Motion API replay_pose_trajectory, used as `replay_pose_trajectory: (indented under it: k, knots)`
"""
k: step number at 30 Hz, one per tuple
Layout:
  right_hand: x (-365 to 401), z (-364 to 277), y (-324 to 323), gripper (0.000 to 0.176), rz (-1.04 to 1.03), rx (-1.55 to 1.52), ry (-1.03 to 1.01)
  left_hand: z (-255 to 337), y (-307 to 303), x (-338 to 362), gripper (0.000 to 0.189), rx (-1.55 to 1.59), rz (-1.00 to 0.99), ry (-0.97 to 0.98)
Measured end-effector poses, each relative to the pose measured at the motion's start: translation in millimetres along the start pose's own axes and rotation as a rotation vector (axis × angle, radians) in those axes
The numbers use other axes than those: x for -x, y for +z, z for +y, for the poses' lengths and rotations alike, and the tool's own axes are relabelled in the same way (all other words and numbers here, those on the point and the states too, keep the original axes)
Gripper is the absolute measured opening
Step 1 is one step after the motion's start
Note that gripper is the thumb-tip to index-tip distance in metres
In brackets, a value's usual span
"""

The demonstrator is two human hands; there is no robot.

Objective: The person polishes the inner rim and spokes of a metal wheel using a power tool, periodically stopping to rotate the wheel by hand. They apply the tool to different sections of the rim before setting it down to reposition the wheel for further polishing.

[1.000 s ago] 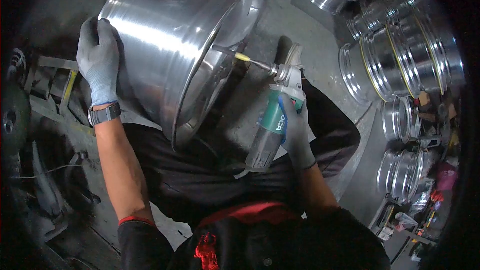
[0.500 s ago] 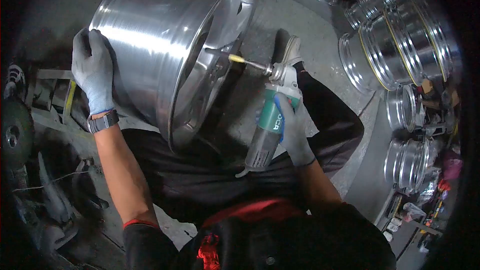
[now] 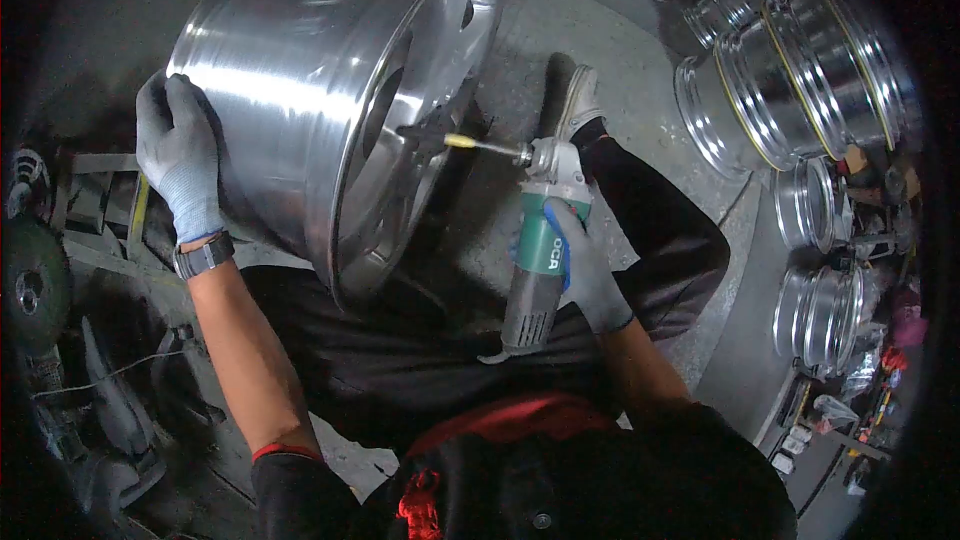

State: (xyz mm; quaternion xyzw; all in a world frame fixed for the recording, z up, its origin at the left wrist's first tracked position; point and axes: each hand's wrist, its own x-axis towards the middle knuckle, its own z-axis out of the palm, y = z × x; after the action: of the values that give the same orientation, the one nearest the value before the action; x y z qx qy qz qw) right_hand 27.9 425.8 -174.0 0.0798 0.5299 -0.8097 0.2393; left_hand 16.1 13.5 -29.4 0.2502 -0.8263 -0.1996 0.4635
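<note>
A large silver wheel rim lies on its side in front of me, its spoked face turned to the right. My left hand, in a grey-white glove, grips the rim's left edge, with the fingertips at the lip. In my gloved right hand is a green and grey angle grinder, fingers wrapped round its body. From the grinder's head a thin shaft with a yellow collar points left. Its dark tip overlaps the spokes in this view.
Several polished wheel rims are stacked along the right side, with smaller ones below them. A metal frame and a round disc stand on the left. My legs are bent around the work, one shoe ahead.
The grinder has swung more upright, and its shaft tip has moved left and slightly down. The wheel rim and my left hand have shifted a little to the left.
</note>
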Motion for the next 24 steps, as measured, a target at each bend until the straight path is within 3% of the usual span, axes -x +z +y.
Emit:
replay_pose_trajectory:
  k: [6, 9, 11, 15, 20, 24]
  knots:
    - [10, -20, 17, 0.036, 0.003, -0.028, 0.045, -1, -8, 7, 0.036, -0.009, 0.002, -0.011]
    - [11, -28, 24, 0.036, 0.042, -0.005, -0.085, -4, -9, 4, 0.036, -0.074, 0.027, -0.002]
    - [6, -26, 13, 0.052, 0.055, 0.184, -0.181, -5, -5, 2, 0.036, -0.032, 0.001, 0.018]
    - [-2, -25, 10, 0.053, 0.052, 0.269, -0.251, -4, -3, 1, 0.037, -0.05, -0.001, -0.02]
    - [-4, -60, 33, 0.05, 0.084, 0.038, -0.183, 6, 2, -9, 0.037, -0.074, -0.02, 0.038]
    - [-9, -53, 32, 0.051, 0.091, -0.002, -0.274, 6, 8, -16, 0.036, -0.123, -0.004, 0.068]
